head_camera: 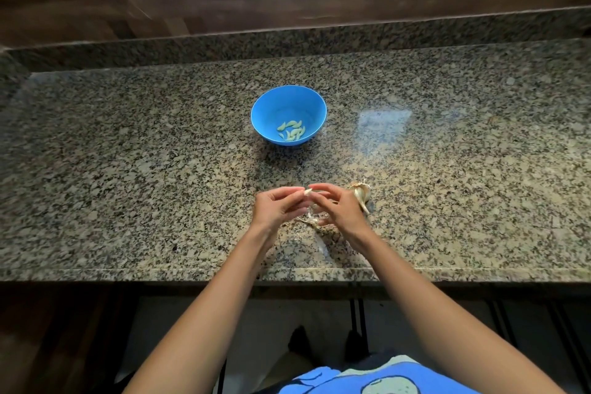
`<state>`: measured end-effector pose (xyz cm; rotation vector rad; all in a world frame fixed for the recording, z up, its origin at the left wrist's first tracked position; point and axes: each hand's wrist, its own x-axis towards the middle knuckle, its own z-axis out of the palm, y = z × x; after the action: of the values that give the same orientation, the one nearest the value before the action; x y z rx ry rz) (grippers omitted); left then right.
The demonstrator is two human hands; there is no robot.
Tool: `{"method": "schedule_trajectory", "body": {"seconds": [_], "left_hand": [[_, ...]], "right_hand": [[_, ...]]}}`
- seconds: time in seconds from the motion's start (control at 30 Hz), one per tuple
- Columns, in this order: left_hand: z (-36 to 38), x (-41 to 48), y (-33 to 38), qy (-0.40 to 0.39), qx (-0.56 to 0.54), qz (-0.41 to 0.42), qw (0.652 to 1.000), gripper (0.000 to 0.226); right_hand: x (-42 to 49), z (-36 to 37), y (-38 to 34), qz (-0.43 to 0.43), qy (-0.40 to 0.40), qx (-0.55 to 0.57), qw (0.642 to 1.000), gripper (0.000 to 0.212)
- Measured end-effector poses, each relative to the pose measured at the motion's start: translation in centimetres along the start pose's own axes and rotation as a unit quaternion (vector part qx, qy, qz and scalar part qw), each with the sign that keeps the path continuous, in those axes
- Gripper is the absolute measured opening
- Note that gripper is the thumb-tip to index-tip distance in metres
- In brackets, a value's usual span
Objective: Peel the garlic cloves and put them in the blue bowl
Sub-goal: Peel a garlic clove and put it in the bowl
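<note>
Step in hand: peeling, mid-clove. Both hands were raised just above the granite countertop [128,169], near its front edge, meeting on one garlic clove [308,192]. The left hand [278,206] had its fingers curled, thumb and fingertips pinching the clove's left end; the clove's pale tip showed between the two hands. The right hand [339,208] was also curled, its fingertips pinching the clove's right side, probably working the skin. How much skin was left on it was too small to tell. Neither hand was spread; both were closed to a pinch. Loose papery skins [311,219] lay on the counter directly under the hands. The garlic bulb [361,193] sat on the counter just beside the right hand. The blue bowl [271,105] stood farther back, well apart from the hands, with a batch of peeled cloves [291,131] in its bottom, so the task looked partway through. Next move, as a judgement: strip off the remaining skin, drop it, then carry the bare clove forward over the bowl and release. The clove is small and slick, so it needs a light, firm pinch.
</note>
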<state>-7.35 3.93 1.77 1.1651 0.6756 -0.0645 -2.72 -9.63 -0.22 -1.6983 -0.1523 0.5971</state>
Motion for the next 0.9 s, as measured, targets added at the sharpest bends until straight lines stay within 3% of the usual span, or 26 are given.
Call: {"method": "schedule_trajectory", "body": {"seconds": [0.17,0.33,0.47,0.67,0.77,0.9], "left_hand": [[1.30,-0.60,-0.71,0.018,0.019,-0.004,1.000,0.009],[1.10,-0.40,-0.66,0.018,0.149,0.066,0.987,0.012],[0.70,-0.38,-0.15,-0.011,0.117,0.049,0.992,0.017],[1.23,-0.95,-0.20,-0.033,0.053,0.051,0.997,0.020],[0.87,-0.61,-0.19,0.001,0.011,0.038,0.999,0.017],[0.50,-0.48,-0.18,0.008,0.063,0.062,0.996,0.014]], "right_hand": [[0.08,0.08,0.28,-0.016,0.064,-0.003,0.998,0.015],[-0.12,-0.10,0.61,-0.057,0.081,-0.082,0.992,0.014],[-0.21,-0.27,0.41,-0.080,0.060,-0.115,0.988,0.014],[-0.20,-0.43,0.76,-0.160,0.139,-0.237,0.948,0.016],[-0.30,-0.34,0.56,-0.112,0.091,-0.176,0.974,0.019],[-0.34,-0.51,0.29,-0.078,0.074,-0.095,0.990,0.019]]}}
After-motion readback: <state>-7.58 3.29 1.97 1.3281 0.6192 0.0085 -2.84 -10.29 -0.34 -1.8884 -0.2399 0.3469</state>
